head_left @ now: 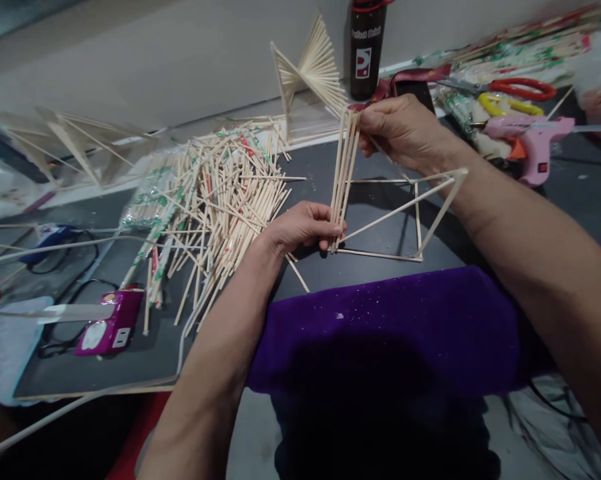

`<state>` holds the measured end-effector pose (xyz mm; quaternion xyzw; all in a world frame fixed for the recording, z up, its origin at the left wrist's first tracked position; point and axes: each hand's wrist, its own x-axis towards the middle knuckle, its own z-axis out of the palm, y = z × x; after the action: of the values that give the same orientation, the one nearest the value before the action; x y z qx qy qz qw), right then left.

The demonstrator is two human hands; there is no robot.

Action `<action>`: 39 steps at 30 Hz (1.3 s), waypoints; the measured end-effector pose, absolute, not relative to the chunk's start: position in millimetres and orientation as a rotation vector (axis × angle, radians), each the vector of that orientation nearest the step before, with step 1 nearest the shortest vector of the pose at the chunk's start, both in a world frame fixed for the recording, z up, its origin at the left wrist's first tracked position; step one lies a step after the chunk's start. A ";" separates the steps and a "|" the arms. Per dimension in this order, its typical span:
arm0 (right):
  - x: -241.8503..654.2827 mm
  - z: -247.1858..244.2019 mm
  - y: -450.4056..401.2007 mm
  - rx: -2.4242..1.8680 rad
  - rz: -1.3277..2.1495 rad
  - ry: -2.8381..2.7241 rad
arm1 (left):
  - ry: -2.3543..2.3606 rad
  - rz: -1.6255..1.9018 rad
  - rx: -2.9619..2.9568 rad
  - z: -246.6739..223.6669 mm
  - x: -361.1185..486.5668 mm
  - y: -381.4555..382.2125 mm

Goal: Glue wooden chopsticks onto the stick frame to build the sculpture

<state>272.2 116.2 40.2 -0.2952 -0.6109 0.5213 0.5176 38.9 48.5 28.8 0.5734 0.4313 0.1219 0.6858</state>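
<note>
Several thin wooden sticks [345,173] stand nearly upright between my two hands. My left hand [310,225] pinches their lower ends, its fingers closed round them. At the top, my right hand [393,130] has its thumb and fingers closed on the upper ends. A stick frame [417,220] of joined wooden sticks rests on the dark table [310,160], to the right of my left hand and partly under my right forearm. Whether the upright sticks are joined to this frame at the bottom is hard to tell. Left of my left hand lies a big loose pile of sticks [230,207].
A finished-looking twisted stick model [313,73] stands behind, beside a dark bottle [366,53]. At right are red-handled scissors [523,88] and a pink glue gun [540,143]. A magenta box [111,323] with cables sits at left. Purple cloth [390,327] lies along the front.
</note>
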 end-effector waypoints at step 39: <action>276.8 44.3 115.8 -0.713 1.404 -1.412 | 0.975 0.315 1.323 23.5 39.0 50.0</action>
<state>276.8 115.8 44.3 -0.2936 -0.5816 0.5782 0.4912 39.0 50.0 23.5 0.5871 0.4325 0.1396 0.6699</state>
